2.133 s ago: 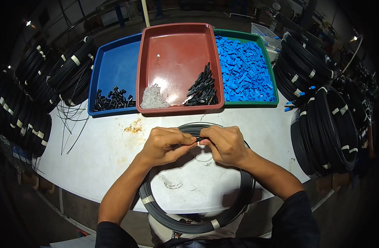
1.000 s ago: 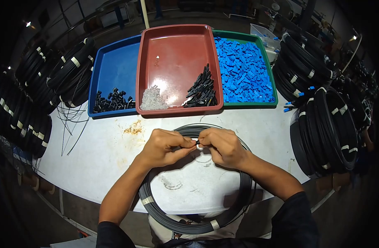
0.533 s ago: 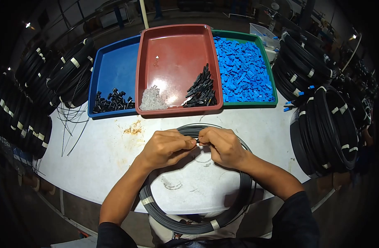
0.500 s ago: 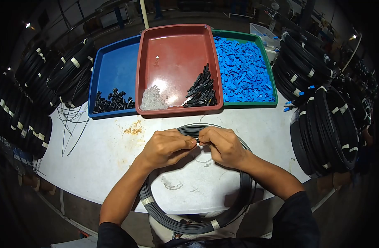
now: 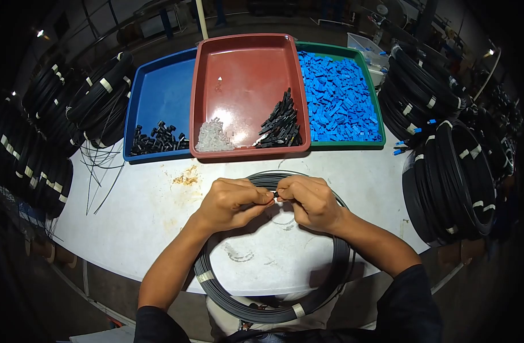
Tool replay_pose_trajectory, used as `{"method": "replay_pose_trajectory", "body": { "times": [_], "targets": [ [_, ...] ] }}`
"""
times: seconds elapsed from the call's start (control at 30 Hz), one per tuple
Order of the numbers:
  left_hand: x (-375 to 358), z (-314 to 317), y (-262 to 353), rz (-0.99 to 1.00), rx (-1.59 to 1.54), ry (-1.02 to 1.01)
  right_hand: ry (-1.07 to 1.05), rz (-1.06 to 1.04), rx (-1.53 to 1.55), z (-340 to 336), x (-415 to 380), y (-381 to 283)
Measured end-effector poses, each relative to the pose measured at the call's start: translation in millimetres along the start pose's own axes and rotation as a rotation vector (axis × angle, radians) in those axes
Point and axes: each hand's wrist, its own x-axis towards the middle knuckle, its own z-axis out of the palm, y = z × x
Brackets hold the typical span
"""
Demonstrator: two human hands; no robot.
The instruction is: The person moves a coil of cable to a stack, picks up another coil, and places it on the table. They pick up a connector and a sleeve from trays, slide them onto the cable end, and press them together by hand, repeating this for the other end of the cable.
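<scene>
**Fingertips stay pinched on the cable end; almost nothing has moved**

Both hands meet over the far side of the black cable coil (image 5: 272, 288). The left hand (image 5: 230, 201) has thumb and forefinger pressed together on the cable's free end, and the right hand (image 5: 309, 200) pinches a small dark connector piece (image 5: 274, 195) against that end, so both grips are closed on the same spot. Compared with half a second and a second ago the hands sit in nearly the same place, the fingers only slightly tighter together; the judgement is that a fine fitting step at the cable tip is still under way, not finished.

The coil lies flat on the white table (image 5: 153, 214), its near arc hanging over the table's front edge by the person's body. Beyond the hands stand three trays: a blue tray (image 5: 159, 91) with small black caps, a red tray (image 5: 239, 63) with clear pieces and black clips, and a green tray (image 5: 372, 91) full of blue housings. Stacked cable coils (image 5: 445, 177) flank both sides.
</scene>
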Motion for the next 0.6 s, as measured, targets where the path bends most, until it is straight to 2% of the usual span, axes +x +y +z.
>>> {"method": "replay_pose_trajectory", "body": {
  "times": [0.07, 0.13, 0.17, 0.23, 0.37, 0.43, 0.47, 0.53, 0.6],
  "targets": [
    [0.3, -1.5, 1.2, 0.072, 0.076, 0.002, 0.002, 0.020, 0.010, 1.2, 1.2, 0.5],
    [-1.7, -2.0, 1.7, -0.072, -0.021, 0.033, 0.021, -0.031, -0.034, 1.8, 3.6, 0.6],
    [-1.6, -2.9, 3.6, -0.073, -0.021, 0.036, 0.019, -0.031, -0.033, 0.9, 5.0, 0.0],
    [-0.5, -5.7, 9.0, -0.340, -0.145, 0.003, 0.041, -0.120, -0.096, -1.9, 8.0, -2.9],
    [-0.8, -4.6, 8.7, -0.369, -0.176, -0.023, -0.019, -0.151, -0.161, -5.6, 6.0, -5.2],
    [1.5, -0.9, 5.7, -0.004, 0.035, 0.006, -0.011, -0.026, -0.037, -1.5, 1.2, -1.6],
    [3.0, -0.8, 6.0, -0.004, 0.035, 0.002, -0.008, -0.025, -0.038, -0.4, 0.3, -1.1],
    [4.9, -1.3, 7.1, 0.164, 0.220, -0.007, -0.003, 0.092, 0.045, 1.4, -0.2, -0.4],
    [3.1, -2.7, 4.8, 0.132, 0.198, -0.005, 0.000, 0.065, 0.028, 1.3, 2.2, -0.5]
  ]
}}
